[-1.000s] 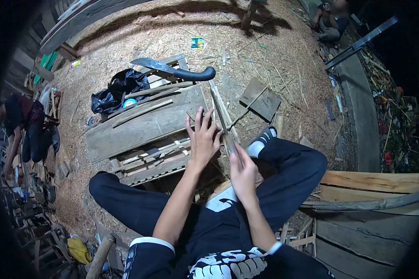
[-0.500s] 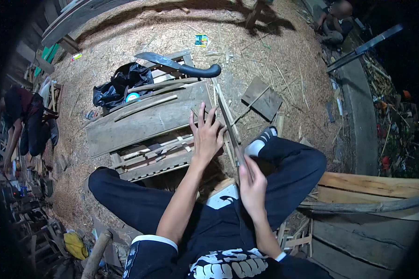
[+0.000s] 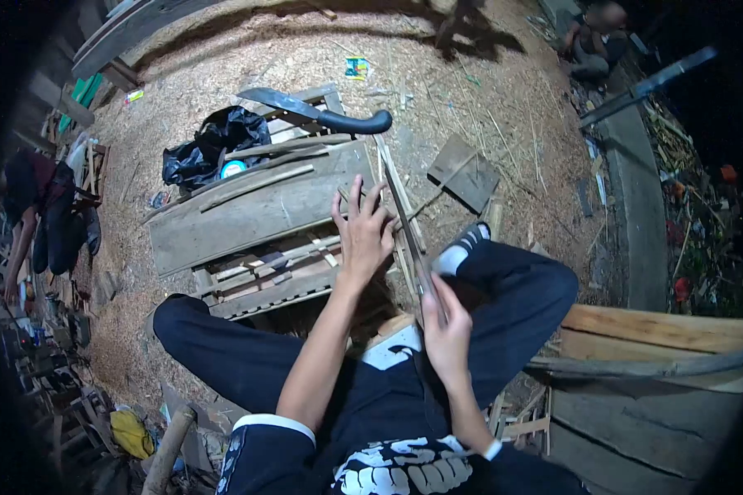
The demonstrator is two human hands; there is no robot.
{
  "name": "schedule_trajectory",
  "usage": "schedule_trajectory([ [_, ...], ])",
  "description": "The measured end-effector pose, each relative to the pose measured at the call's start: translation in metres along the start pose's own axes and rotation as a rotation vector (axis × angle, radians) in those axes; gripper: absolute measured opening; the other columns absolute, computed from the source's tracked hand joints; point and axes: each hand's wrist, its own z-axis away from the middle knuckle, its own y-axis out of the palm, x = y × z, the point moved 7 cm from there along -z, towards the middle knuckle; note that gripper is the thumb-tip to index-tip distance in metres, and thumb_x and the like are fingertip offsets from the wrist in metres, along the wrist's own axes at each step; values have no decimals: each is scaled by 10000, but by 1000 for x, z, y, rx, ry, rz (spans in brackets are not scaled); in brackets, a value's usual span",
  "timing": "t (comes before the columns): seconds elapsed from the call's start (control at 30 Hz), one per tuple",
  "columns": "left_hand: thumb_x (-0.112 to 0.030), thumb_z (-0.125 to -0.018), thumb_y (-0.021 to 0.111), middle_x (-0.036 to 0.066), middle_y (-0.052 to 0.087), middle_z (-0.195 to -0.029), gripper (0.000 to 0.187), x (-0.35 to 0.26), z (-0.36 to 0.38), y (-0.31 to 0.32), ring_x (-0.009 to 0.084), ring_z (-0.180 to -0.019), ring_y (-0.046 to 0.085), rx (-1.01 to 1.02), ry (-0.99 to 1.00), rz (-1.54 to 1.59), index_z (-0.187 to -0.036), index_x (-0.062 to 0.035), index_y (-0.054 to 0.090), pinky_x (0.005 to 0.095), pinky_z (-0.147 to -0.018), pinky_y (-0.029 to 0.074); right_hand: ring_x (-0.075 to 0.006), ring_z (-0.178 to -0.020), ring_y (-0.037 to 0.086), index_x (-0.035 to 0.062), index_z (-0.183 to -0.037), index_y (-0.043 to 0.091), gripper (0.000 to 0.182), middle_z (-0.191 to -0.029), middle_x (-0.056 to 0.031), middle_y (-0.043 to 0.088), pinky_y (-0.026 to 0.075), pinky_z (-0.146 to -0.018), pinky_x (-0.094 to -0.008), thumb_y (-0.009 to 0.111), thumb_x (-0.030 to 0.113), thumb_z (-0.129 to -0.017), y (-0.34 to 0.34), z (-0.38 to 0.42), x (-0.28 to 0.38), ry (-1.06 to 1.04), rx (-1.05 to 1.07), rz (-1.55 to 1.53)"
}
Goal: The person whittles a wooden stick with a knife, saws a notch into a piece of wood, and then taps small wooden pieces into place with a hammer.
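My right hand (image 3: pixel 447 330) is closed round the near end of a long, thin dark strip (image 3: pixel 404 206), which slants up and away past the right edge of the wooden bench. My left hand (image 3: pixel 362 239) lies with its fingers spread at the right end of a grey board (image 3: pixel 248 223) on the bench, close beside the strip. Pale narrow sticks (image 3: pixel 404 186) run next to the strip. Across the bench's far end rests a large knife (image 3: pixel 314 112) with a black handle.
A black plastic bag (image 3: pixel 215 144) sits at the bench's far left. Beyond the strip lies a square board (image 3: pixel 463 174) on the shavings. Planks (image 3: pixel 660 330) stand at my right. One person (image 3: pixel 49 214) is at the left, another (image 3: pixel 593 41) at the far right.
The fingers of my left hand have shifted slightly. My right hand keeps its hold on the strip, and the view has moved a little.
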Motion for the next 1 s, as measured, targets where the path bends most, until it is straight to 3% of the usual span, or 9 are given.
schedule_trajectory([
  [0.2,-144,-804,776,73,565,-1466,109,-1,3,-1,357,-1531,291,-9,10,-19,-845,-71,706,614,-1213,128,-211,-1175,657,-110,-1358,594,433,-1268,-218,705,496,-1021,-333,614,192,-1050,20,-41,3,32,-14,-46],
  [0.27,-157,-810,777,77,565,-1464,120,2,0,2,356,-1527,295,-25,-1,-21,-844,-69,703,616,-1210,131,-270,-1206,670,-126,-1372,571,466,-1295,-256,683,499,-1038,-363,609,203,-1045,2,-13,3,49,12,58],
  [0.33,-160,-815,778,81,566,-1460,129,0,-3,5,356,-1526,296,-9,-6,-32,-842,-63,697,620,-1209,133,-214,-1158,681,-107,-1392,571,455,-1263,-241,704,529,-982,-336,618,171,-1036,-11,11,-1,111,-20,-53],
  [0.47,-154,-819,775,89,560,-1462,135,-7,9,1,368,-1525,295,11,-2,-21,-840,-53,688,625,-1210,130,-227,-1179,672,-105,-1364,600,424,-1263,-241,704,516,-1008,-349,616,167,-1039,5,-27,2,39,-5,59],
  [0.6,-146,-814,770,86,537,-1488,137,-5,-1,-1,376,-1526,291,-12,15,-19,-832,-54,671,626,-1213,123,-267,-1183,684,-120,-1372,579,445,-1296,-281,679,513,-1013,-358,585,194,-1056,-13,0,2,67,21,-56],
  [0.73,-144,-802,772,77,523,-1506,139,-2,2,1,371,-1531,283,2,9,-40,-826,-62,663,630,-1208,124,-190,-1175,666,-144,-1386,550,465,-1282,-277,688,524,-989,-349,576,186,-1059,20,-43,4,14,10,25],
  [0.9,-156,-803,780,70,517,-1514,146,-3,-2,1,362,-1539,272,-10,16,-31,-828,-65,668,617,-1200,141,-205,-1117,693,-118,-1393,561,468,-1266,-279,697,530,-951,-338,594,196,-1048,-13,4,16,21,16,67],
  [1.0,-153,-807,781,72,523,-1511,153,-3,1,3,359,-1540,270,-3,8,-31,-823,-56,664,614,-1199,143,-178,-1116,681,-111,-1398,562,460,-1254,-269,706,531,-947,-336,584,191,-1052,8,-16,-4,43,-27,7],
])
